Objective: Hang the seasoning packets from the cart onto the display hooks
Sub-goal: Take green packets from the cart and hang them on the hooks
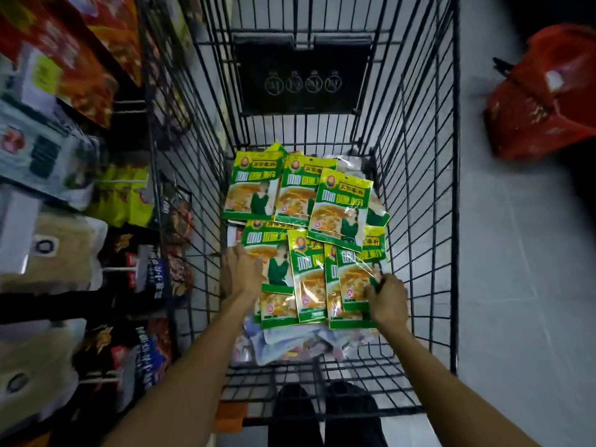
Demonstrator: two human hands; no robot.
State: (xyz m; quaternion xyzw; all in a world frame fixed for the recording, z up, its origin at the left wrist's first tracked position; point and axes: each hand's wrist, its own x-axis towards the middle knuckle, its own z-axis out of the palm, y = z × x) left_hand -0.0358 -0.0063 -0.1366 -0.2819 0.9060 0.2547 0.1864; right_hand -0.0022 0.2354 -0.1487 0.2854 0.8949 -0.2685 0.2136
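The black wire cart (455, 188) holds a loose, overlapping pile of green-and-yellow seasoning packets (338, 204), lying flat on clear bags (290, 345). Their long axes run away from me, yellow headers toward the far end. My right hand (387, 301) pinches the near-right packet (353, 279) at its edge, fingers curled. My left hand (243, 272) lies on another packet's left edge; whether its fingers curl, I cannot tell.

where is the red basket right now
In the head view, the red basket sits on the floor at the upper right, just right of the cart.
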